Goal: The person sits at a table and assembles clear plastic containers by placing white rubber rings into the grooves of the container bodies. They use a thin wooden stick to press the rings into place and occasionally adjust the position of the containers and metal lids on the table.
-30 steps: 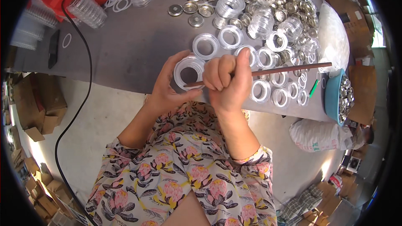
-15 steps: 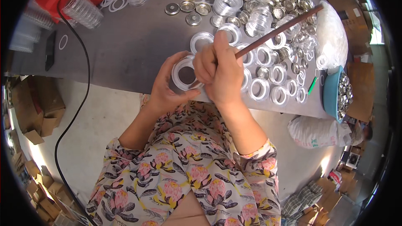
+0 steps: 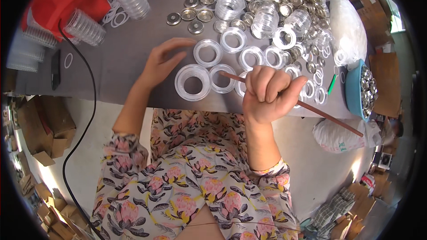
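My right hand (image 3: 270, 93) is closed round a thin reddish-brown stick (image 3: 331, 118). One end of the stick points left over the clear plastic rings, the other sticks out to the lower right past the table edge. Fingers apart and holding nothing, my left hand (image 3: 167, 61) hovers beside a clear ring (image 3: 207, 53). Just below it, near the table's front edge, lies a larger clear ring (image 3: 180, 83), with another clear ring (image 3: 222, 90) next to it. Several more such rings spread to the right, partly hidden behind my right hand.
Silver metal caps (image 3: 195, 27) and stacked clear rings (image 3: 264, 21) crowd the far right of the grey table (image 3: 120, 58). At the right edge stands a blue basin (image 3: 353, 91) of metal pieces. A black cable (image 3: 94, 89) hangs at left, near a red bag (image 3: 49, 0).
My left hand has let go of the clear ring, which now lies on the table, and has moved up and left. My right hand moved right, and the stick swung to slope down rightward.
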A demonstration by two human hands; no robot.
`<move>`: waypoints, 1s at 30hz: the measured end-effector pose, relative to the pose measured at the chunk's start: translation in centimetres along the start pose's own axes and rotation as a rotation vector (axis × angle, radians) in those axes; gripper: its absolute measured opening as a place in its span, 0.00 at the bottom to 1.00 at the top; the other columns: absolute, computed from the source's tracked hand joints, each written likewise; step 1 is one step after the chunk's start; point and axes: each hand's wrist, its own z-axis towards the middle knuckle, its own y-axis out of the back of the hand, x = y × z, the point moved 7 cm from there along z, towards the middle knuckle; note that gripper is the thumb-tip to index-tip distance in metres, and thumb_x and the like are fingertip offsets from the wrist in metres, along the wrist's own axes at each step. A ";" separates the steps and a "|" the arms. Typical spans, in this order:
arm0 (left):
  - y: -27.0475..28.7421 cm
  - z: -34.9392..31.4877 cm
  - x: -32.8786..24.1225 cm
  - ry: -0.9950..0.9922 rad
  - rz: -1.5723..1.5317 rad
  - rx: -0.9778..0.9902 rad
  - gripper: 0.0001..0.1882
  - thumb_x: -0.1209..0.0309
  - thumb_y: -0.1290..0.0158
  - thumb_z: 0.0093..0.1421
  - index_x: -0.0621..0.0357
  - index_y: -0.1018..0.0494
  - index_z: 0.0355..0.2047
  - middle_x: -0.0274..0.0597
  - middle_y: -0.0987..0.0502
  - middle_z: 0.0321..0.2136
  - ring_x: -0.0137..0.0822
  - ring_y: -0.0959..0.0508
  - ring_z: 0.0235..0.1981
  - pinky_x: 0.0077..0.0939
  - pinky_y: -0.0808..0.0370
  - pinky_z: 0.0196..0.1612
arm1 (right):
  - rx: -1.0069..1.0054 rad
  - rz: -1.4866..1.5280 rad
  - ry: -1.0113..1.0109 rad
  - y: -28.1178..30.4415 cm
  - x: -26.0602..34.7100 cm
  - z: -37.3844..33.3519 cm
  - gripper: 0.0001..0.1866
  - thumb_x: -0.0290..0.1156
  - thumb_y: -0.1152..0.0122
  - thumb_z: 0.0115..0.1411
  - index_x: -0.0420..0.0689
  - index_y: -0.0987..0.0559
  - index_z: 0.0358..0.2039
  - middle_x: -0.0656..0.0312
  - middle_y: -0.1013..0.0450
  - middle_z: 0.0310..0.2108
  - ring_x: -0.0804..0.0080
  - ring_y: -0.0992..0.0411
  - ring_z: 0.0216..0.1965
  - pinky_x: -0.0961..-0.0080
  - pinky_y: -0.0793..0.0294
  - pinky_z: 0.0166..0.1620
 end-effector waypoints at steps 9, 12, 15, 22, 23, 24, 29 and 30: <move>0.3 1.9 -1.3 -0.269 0.712 0.090 0.09 0.76 0.41 0.44 0.53 0.25 0.28 0.31 0.24 0.35 0.39 0.30 0.49 0.45 0.51 0.59 | -0.002 -0.028 0.012 0.4 0.4 -0.6 0.32 0.51 0.78 0.64 0.51 0.47 0.05 0.70 0.51 0.06 0.79 0.59 0.10 0.83 0.60 0.14; 1.9 0.0 -5.0 -0.298 0.644 -0.039 0.09 0.77 0.41 0.43 0.52 0.25 0.27 0.32 0.23 0.32 0.40 0.29 0.47 0.48 0.51 0.60 | 0.018 -0.031 0.030 0.3 0.3 -0.5 0.32 0.51 0.78 0.64 0.51 0.47 0.05 0.69 0.51 0.06 0.79 0.58 0.11 0.83 0.59 0.14; -0.7 -2.4 -9.3 -0.369 0.759 0.131 0.09 0.77 0.42 0.43 0.50 0.25 0.27 0.29 0.23 0.30 0.36 0.26 0.42 0.50 0.51 0.60 | 0.016 -0.020 0.028 0.0 0.2 -0.4 0.32 0.51 0.78 0.64 0.50 0.47 0.05 0.69 0.50 0.06 0.79 0.58 0.11 0.83 0.59 0.14; -3.9 -4.5 -9.7 -0.335 0.773 0.337 0.10 0.76 0.42 0.44 0.49 0.27 0.29 0.26 0.25 0.29 0.30 0.25 0.38 0.48 0.50 0.60 | 0.080 0.035 -0.006 -2.1 0.4 0.4 0.32 0.51 0.78 0.64 0.51 0.46 0.06 0.70 0.50 0.06 0.79 0.57 0.11 0.82 0.59 0.15; -3.8 -4.4 -9.4 -0.340 0.774 0.325 0.11 0.76 0.42 0.44 0.50 0.27 0.29 0.26 0.24 0.28 0.32 0.26 0.39 0.48 0.51 0.60 | 0.093 0.042 -0.022 -2.3 0.2 0.4 0.32 0.51 0.78 0.64 0.51 0.46 0.06 0.70 0.50 0.06 0.79 0.57 0.11 0.82 0.59 0.15; -3.5 -4.1 -8.9 -0.349 0.777 0.313 0.11 0.76 0.41 0.44 0.51 0.27 0.29 0.26 0.24 0.28 0.34 0.26 0.40 0.49 0.51 0.60 | 0.109 0.050 -0.035 -2.5 0.1 0.4 0.32 0.51 0.79 0.64 0.51 0.46 0.06 0.70 0.50 0.06 0.79 0.57 0.11 0.82 0.58 0.15; -2.9 -4.4 -8.1 -0.403 0.809 0.217 0.17 0.74 0.38 0.40 0.52 0.27 0.33 0.35 0.26 0.37 0.39 0.30 0.47 0.46 0.50 0.60 | 0.119 0.082 -0.163 -2.5 -1.1 0.2 0.32 0.50 0.78 0.65 0.50 0.47 0.05 0.70 0.50 0.06 0.79 0.58 0.11 0.83 0.58 0.15; -2.9 -4.4 -8.3 -0.397 0.783 0.160 0.21 0.74 0.38 0.39 0.53 0.28 0.37 0.38 0.28 0.41 0.40 0.32 0.48 0.44 0.49 0.60 | 0.109 0.069 -0.205 -2.6 -1.4 0.2 0.32 0.50 0.78 0.65 0.50 0.47 0.05 0.70 0.50 0.06 0.79 0.58 0.11 0.83 0.58 0.15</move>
